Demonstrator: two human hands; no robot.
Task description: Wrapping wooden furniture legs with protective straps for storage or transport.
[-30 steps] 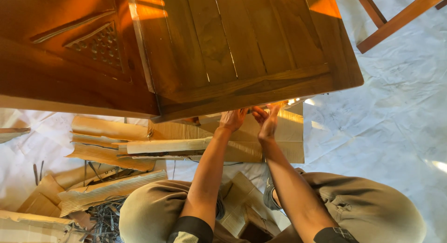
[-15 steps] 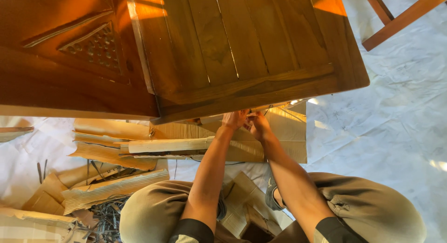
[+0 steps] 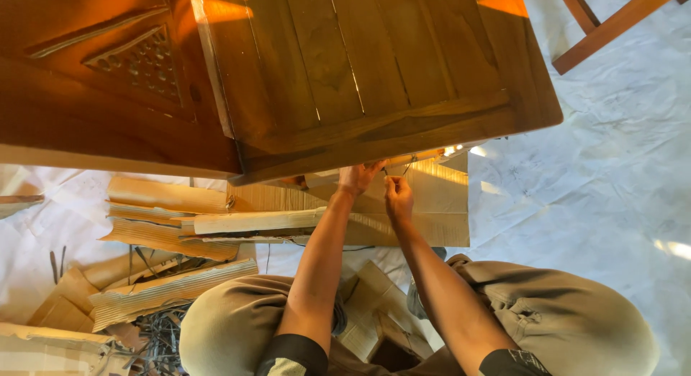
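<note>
Just under the near edge of a big brown wooden tabletop [image 3: 374, 66], a thin dark strap or wire [image 3: 407, 164] shows as a small loop against sheets of flat cardboard [image 3: 432, 203]. It is too small to tell exactly what it is. It lies just beyond the fingertips of both hands, on the side toward the tabletop, and its short visible length runs roughly along that edge. The right hand [image 3: 397, 196] is the nearer one: its fingers are drawn together as if pinching the end of the strap, though the grip itself is too small to confirm. The left hand [image 3: 358, 177] sits just beside it, fingers reaching up under the tabletop edge and partly hidden by it, so I cannot tell whether it grips anything. Both bare forearms stretch forward from the person's knees in olive trousers [image 3: 561, 325]. Left of the hands, still below the tabletop edge, lie torn strips of cardboard and a tangle of dark straps [image 3: 162, 340]. All of this rests on a crumpled white sheet [image 3: 612, 189]. Beyond the tabletop's far right corner stands part of a wooden frame [image 3: 612, 27].
</note>
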